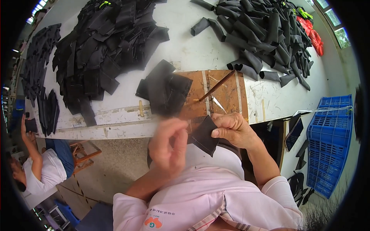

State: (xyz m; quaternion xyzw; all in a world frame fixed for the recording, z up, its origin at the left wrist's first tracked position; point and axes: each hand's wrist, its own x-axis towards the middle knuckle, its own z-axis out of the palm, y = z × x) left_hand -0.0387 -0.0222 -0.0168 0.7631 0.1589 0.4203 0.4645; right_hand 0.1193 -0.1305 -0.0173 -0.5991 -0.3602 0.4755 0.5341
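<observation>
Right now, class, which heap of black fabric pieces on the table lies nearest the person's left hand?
The small heap just beyond the left hand, left of the brown rod; the other heaps lie farther away on the white table.

Dark lettering point(162, 212), orange emblem point(158, 222), on pink shirt point(185, 192)

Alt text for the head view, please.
The right hand pinches a black fabric piece by a white table; the left hand, blurred, is beside it. Beyond lie heaped flat black pieces, left, and black tubes, right.
</observation>
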